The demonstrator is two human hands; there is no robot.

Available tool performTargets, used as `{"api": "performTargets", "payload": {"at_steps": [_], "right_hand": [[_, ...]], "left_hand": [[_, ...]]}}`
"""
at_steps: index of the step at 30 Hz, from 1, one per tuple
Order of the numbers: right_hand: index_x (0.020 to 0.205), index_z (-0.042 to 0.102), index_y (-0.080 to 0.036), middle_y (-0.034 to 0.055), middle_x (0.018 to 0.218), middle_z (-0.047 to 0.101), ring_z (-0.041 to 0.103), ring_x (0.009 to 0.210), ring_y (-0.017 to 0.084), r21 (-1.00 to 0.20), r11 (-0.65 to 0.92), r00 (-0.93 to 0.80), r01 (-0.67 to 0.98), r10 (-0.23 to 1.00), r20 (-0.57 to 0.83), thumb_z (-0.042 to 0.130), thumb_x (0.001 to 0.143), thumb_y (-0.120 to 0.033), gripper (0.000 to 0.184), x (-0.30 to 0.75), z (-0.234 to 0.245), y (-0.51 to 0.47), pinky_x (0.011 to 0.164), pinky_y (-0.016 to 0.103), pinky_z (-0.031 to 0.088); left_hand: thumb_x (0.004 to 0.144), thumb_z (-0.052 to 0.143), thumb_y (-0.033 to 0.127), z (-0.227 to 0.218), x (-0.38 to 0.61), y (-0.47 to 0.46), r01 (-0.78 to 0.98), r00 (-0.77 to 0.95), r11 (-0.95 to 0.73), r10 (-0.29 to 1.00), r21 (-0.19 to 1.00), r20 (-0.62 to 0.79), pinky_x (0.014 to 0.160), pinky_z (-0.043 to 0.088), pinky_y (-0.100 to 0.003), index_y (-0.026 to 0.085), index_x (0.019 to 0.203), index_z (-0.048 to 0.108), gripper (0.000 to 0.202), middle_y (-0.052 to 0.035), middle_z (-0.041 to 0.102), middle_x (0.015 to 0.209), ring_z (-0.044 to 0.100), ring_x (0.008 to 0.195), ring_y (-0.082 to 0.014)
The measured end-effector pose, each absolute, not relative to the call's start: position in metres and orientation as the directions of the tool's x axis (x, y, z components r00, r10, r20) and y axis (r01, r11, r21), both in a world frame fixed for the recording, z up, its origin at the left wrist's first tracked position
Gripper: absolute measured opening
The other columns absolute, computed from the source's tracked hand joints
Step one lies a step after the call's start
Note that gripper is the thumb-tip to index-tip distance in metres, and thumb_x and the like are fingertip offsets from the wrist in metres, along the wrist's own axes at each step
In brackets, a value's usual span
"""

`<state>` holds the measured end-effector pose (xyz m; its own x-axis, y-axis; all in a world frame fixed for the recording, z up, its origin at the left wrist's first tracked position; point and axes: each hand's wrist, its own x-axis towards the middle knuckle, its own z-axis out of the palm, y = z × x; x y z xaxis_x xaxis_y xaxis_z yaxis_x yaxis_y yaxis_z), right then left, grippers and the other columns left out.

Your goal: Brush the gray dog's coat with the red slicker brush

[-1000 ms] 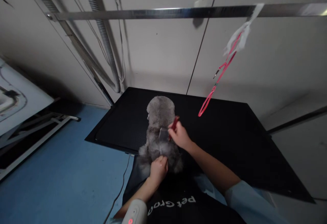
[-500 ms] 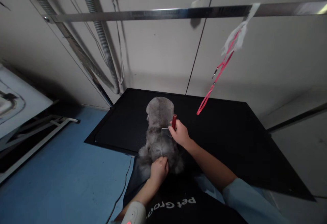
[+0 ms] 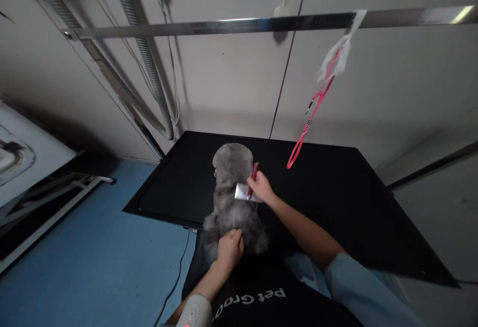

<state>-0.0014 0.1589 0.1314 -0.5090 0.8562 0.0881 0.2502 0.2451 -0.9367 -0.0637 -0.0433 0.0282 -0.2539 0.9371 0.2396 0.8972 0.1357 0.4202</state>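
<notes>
A grey plush dog (image 3: pixel 232 187) sits upright on the black grooming table (image 3: pixel 336 202), its back toward me. My right hand (image 3: pixel 261 188) is closed round the red handle of a slicker brush (image 3: pixel 244 191), whose silver head lies against the toy's upper back. My left hand (image 3: pixel 230 248) is closed on the fur at the toy's lower back, near the table's front edge.
A steel bar (image 3: pixel 239 25) crosses overhead, with a pink leash loop (image 3: pixel 306 128) hanging from it to the right of the toy. Grey hoses (image 3: pixel 149 68) run down the white wall. Blue floor (image 3: pixel 85 262) and a white machine (image 3: pixel 22 148) lie to the left.
My right hand has lifted the brush from the toy's mid back up to its upper back. My left hand has stayed on the lower back.
</notes>
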Motion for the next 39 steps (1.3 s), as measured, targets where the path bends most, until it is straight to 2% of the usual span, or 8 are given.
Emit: {"api": "performTargets", "payload": {"at_steps": [7, 11, 15, 20, 25, 32, 36, 39], "right_hand": [[0.080, 0.053, -0.018, -0.0012, 0.064, 0.060, 0.059, 0.059, 0.015, -0.984, 0.136, -0.478, 0.111, 0.876, 0.067, 0.063, 0.070, -0.029, 0.018, 0.000, 0.111, 0.180, 0.059, 0.026, 0.048], [0.086, 0.049, -0.019, -0.0014, 0.069, 0.058, 0.058, 0.065, 0.015, -0.986, 0.146, -0.287, 0.078, 0.951, 0.118, 0.052, 0.077, -0.036, 0.020, -0.002, 0.106, 0.198, 0.063, 0.028, 0.048], [0.078, 0.050, -0.020, -0.0018, 0.067, 0.058, 0.058, 0.062, 0.016, -0.990, 0.129, -0.426, 0.053, 0.900, 0.095, 0.063, 0.066, -0.038, 0.025, -0.009, 0.103, 0.207, 0.060, 0.028, 0.048], [0.077, 0.048, -0.021, -0.0030, 0.067, 0.057, 0.057, 0.064, 0.014, -0.987, 0.152, -0.381, 0.049, 0.916, 0.122, 0.056, 0.072, -0.039, 0.021, -0.015, 0.109, 0.217, 0.063, 0.027, 0.047], [0.080, 0.051, -0.019, -0.0022, 0.069, 0.059, 0.057, 0.064, 0.014, -0.946, 0.263, -0.545, 0.190, 0.830, 0.121, 0.060, 0.073, -0.031, 0.017, -0.024, 0.120, 0.218, 0.063, 0.026, 0.046], [0.083, 0.054, -0.019, 0.0014, 0.074, 0.063, 0.057, 0.065, 0.016, -0.726, 0.563, -0.778, 0.394, 0.625, 0.063, 0.062, 0.077, -0.034, 0.018, -0.048, 0.148, 0.208, 0.059, 0.024, 0.040], [0.095, 0.053, -0.017, 0.0068, 0.083, 0.065, 0.060, 0.071, 0.018, -0.560, 0.596, -0.626, 0.576, 0.762, 0.168, 0.050, 0.087, -0.038, 0.023, -0.056, 0.171, 0.204, 0.059, 0.025, 0.037], [0.093, 0.053, -0.019, 0.0050, 0.079, 0.066, 0.059, 0.067, 0.018, -0.516, 0.718, -0.821, 0.467, 0.569, 0.050, 0.057, 0.083, -0.041, 0.025, -0.060, 0.176, 0.199, 0.057, 0.025, 0.036]], "left_hand": [[0.079, 0.043, 0.009, 0.042, -0.082, -0.048, 0.852, -0.242, 0.099, 0.945, 0.515, 0.219, 0.072, 0.054, -0.028, 0.012, 0.124, 0.053, 0.047, -0.0090, 0.071, 0.094, 0.068, 0.079, -0.0179], [0.084, 0.046, 0.019, 0.079, -0.104, -0.041, 0.869, -0.235, 0.065, 0.927, 0.491, 0.294, 0.075, 0.053, -0.030, 0.018, 0.119, 0.059, 0.037, -0.0075, 0.067, 0.091, 0.065, 0.081, -0.0181], [0.088, 0.047, 0.025, 0.103, -0.131, 0.000, 0.852, -0.389, 0.082, 0.759, 0.517, 0.522, 0.086, 0.050, -0.034, 0.017, 0.107, 0.065, 0.028, -0.0099, 0.061, 0.098, 0.060, 0.095, -0.0201], [0.080, 0.058, 0.021, 0.077, -0.129, 0.029, 0.918, -0.193, -0.005, 0.868, 0.396, 0.458, 0.087, 0.050, -0.040, 0.017, 0.092, 0.071, 0.018, -0.0120, 0.061, 0.109, 0.058, 0.101, -0.0250], [0.085, 0.049, 0.013, 0.050, -0.111, 0.010, 0.891, -0.191, -0.074, 0.834, 0.447, 0.518, 0.078, 0.053, -0.035, 0.015, 0.092, 0.068, 0.021, -0.0086, 0.068, 0.092, 0.063, 0.086, -0.0199], [0.081, 0.047, 0.006, 0.040, -0.092, 0.011, 0.911, -0.156, -0.120, 0.786, 0.395, 0.599, 0.079, 0.055, -0.036, 0.013, 0.098, 0.067, 0.027, -0.0109, 0.071, 0.102, 0.066, 0.088, -0.0208], [0.081, 0.047, 0.008, 0.037, -0.087, 0.015, 0.913, -0.178, -0.088, 0.793, 0.399, 0.583, 0.078, 0.055, -0.037, 0.013, 0.098, 0.068, 0.026, -0.0111, 0.071, 0.102, 0.066, 0.088, -0.0214], [0.083, 0.046, 0.009, 0.037, -0.086, 0.016, 0.912, -0.178, -0.085, 0.799, 0.400, 0.574, 0.077, 0.055, -0.037, 0.013, 0.099, 0.068, 0.028, -0.0115, 0.071, 0.102, 0.066, 0.088, -0.0215]]}}
